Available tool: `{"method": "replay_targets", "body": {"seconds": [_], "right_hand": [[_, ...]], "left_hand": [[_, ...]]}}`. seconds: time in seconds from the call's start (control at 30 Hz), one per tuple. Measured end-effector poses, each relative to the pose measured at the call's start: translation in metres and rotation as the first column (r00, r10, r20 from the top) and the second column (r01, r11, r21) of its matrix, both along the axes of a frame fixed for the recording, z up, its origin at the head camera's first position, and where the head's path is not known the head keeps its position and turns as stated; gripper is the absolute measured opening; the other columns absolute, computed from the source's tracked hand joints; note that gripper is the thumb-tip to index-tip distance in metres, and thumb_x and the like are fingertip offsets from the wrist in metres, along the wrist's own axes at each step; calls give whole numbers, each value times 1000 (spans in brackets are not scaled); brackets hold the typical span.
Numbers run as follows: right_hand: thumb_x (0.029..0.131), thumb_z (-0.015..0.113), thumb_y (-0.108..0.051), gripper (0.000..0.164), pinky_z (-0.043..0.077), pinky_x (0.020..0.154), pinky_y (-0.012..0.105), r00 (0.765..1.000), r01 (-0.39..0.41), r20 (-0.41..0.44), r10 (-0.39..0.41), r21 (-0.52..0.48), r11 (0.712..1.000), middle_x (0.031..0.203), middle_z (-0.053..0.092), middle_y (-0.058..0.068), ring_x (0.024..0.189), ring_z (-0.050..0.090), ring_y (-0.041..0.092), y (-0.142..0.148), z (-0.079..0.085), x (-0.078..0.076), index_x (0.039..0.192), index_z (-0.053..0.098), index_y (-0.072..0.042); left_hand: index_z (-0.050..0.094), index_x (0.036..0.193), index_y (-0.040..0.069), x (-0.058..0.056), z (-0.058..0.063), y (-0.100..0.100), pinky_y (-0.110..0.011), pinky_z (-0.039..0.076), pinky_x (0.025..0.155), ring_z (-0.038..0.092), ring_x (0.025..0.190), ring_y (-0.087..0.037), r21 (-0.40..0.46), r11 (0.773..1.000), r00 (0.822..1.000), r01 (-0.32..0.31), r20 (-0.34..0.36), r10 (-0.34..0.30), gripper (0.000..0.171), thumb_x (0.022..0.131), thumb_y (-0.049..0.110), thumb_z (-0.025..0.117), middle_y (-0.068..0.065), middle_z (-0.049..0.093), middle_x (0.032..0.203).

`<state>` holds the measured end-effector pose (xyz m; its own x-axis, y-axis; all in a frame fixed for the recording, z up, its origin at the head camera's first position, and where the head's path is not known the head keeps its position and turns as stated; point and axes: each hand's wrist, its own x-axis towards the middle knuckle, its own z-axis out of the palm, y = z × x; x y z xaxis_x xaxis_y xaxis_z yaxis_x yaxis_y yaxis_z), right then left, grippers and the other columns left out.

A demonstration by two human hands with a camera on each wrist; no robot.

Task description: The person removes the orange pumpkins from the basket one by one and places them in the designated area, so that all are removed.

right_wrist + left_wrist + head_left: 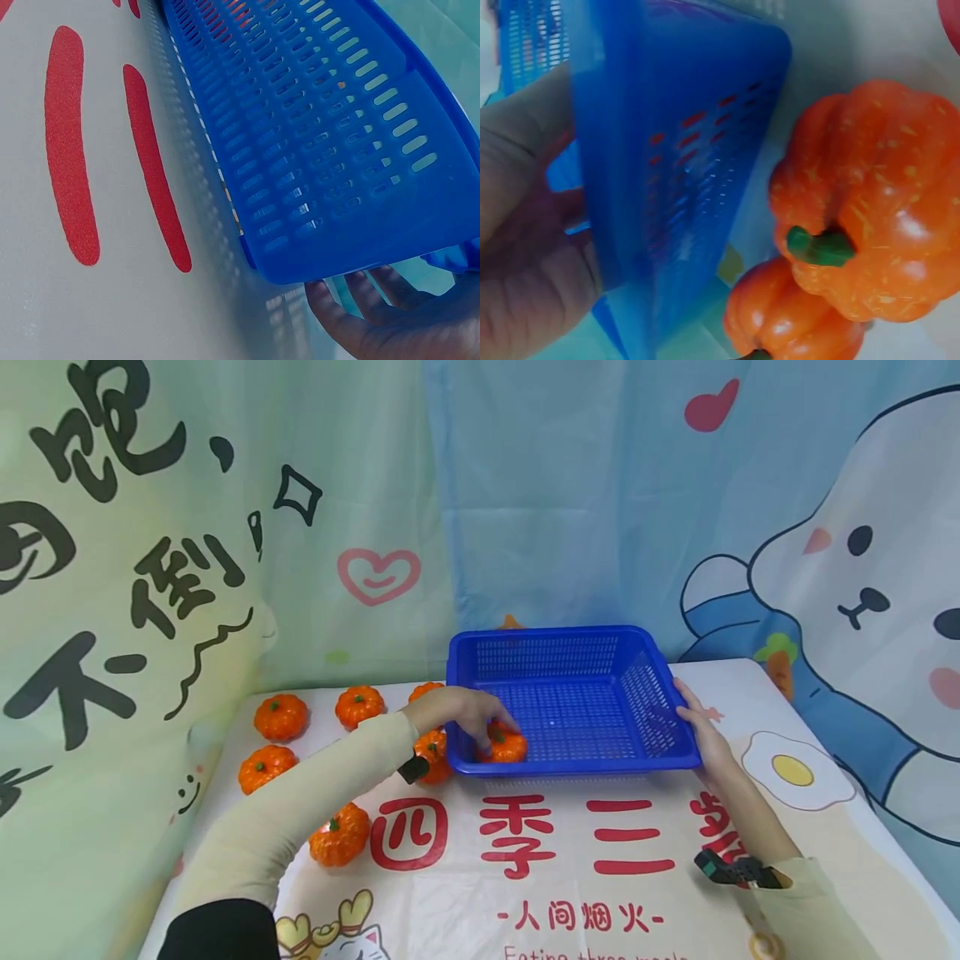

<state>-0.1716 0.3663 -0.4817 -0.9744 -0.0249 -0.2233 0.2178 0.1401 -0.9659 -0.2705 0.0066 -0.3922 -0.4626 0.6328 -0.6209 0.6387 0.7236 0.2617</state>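
A blue perforated plastic basket [577,768] stands at the back of the table. My left hand [474,714] reaches over its left side and grips a small orange pumpkin [506,747] in the front left corner. In the left wrist view the basket wall [690,172] hides that pumpkin, and only part of the hand [529,225] shows. At the basket's right side, my right hand [705,735] holds the wall and rim from outside. Its fingers [337,315] curl at the basket's edge in the right wrist view.
Several more orange pumpkins lie left of the basket, among them one at the back left [281,717], one at the front [340,835] and one [432,755] close against the basket. A printed cloth [577,893] covers the table. Behind hangs a patterned curtain [525,527].
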Motion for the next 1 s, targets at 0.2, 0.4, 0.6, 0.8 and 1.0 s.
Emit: {"method": "replay_targets", "body": {"seconds": [0.2, 0.4, 0.6, 0.8, 1.0], "right_hand": [[101, 25, -53, 55, 10, 112, 74, 1000, -3, -5, 3, 0, 1000, 164, -16, -3, 148, -7, 47, -2, 0, -1, 149, -4, -54], [102, 24, -52, 54, 10, 111, 75, 1000, -11, 7, 11, -22, 1000, 164, -17, 0, 148, -6, 49, -2, -1, 0, 148, -4, -55], [101, 24, -54, 53, 15, 111, 74, 1000, -7, 7, 7, -13, 1000, 164, -15, -3, 147, -2, 50, 0, 1, 0, 146, -3, -58], [101, 24, -53, 53, 14, 111, 74, 1000, -13, 0, 13, -16, 1000, 164, -15, -2, 147, -1, 50, 0, -1, 0, 146, -4, -58], [101, 24, -54, 54, 12, 111, 74, 1000, -8, 11, 8, -22, 1000, 164, -15, -3, 147, -4, 49, 1, -2, -1, 147, -4, -57]], "left_hand": [[44, 145, 35, -4, -3, -1, -45, 30, 119, 38, 139, -24, -14, 1000, 1000, 16, -20, -17, 60, 91, 29, 68, -4, 44, 150], [45, 145, 34, -1, -7, -2, -44, 35, 116, 41, 134, -24, 6, 1000, 999, 27, -29, -27, 60, 90, 30, 69, -3, 47, 148], [46, 144, 32, 4, -6, 3, -43, 38, 114, 44, 131, -23, 26, 999, 998, 19, -53, -17, 62, 88, 32, 71, -2, 49, 146], [47, 144, 30, 9, -10, 7, -41, 38, 114, 46, 127, -21, 34, 999, 997, 18, -71, -16, 61, 88, 29, 71, -3, 51, 144], [48, 143, 28, 14, -12, 11, -37, 39, 113, 46, 123, -19, 66, 997, 991, 36, -134, -27, 59, 89, 26, 70, -1, 54, 138]]}}
